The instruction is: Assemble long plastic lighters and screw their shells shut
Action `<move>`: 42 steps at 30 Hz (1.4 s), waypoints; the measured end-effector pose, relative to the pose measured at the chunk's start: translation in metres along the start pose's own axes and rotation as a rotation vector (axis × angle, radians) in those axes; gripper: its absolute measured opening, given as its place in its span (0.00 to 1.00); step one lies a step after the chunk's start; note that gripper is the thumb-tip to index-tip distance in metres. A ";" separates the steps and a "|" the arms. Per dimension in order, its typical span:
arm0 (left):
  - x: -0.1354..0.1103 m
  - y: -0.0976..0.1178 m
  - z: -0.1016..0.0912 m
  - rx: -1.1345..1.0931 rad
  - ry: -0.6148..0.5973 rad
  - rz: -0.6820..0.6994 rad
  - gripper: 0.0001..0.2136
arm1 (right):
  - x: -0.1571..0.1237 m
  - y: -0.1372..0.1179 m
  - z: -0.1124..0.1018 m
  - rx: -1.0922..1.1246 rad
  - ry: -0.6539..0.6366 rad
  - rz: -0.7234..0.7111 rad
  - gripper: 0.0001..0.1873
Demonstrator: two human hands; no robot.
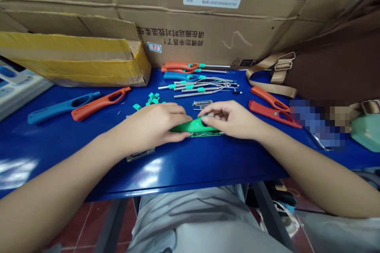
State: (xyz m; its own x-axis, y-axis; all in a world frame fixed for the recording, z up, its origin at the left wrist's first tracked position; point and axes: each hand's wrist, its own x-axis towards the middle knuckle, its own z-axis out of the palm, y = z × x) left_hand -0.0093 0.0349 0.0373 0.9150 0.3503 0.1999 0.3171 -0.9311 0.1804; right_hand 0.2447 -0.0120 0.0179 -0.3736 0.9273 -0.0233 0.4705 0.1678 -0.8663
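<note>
A green lighter casing (194, 125) lies low over the front middle of the table, with thin wires showing along its lower edge. My left hand (166, 122) is closed around its left end, fingers on top and thumb along the near side. My right hand (227, 118) pinches the right part near the trigger opening; some of its fingers are curled out of sight. Just behind the hands sits a small clear plastic part (203, 104). Another clear part (141, 155) is partly covered by my left wrist. Small teal triggers (152, 99) are heaped beyond my left hand.
Metal lighter tubes with wires (196, 88) lie at the back, beside a blue lighter (181, 77) and orange lighters (181, 66). Blue (63, 107) and orange casings (99, 104) rest left, red casings (273, 113) right. A yellow-taped box (74, 61) and large carton (166, 11) stand behind.
</note>
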 end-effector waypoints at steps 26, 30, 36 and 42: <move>-0.002 0.001 0.004 0.024 -0.130 -0.083 0.10 | -0.008 -0.003 0.001 -0.664 -0.060 -0.247 0.20; -0.003 0.004 0.006 -0.002 -0.122 -0.124 0.09 | -0.010 -0.005 0.002 -0.700 -0.084 -0.226 0.23; -0.001 0.016 0.006 0.161 -0.154 -0.093 0.10 | -0.013 -0.008 0.008 -0.927 -0.065 -0.330 0.22; 0.001 0.016 0.009 0.228 -0.156 -0.049 0.12 | -0.014 -0.010 0.006 -1.033 -0.064 -0.396 0.19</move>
State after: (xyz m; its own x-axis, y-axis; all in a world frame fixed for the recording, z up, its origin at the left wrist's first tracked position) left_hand -0.0008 0.0197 0.0318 0.9190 0.3919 0.0429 0.3935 -0.9185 -0.0384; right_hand 0.2407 -0.0281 0.0240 -0.6717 0.7325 0.1111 0.7380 0.6746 0.0144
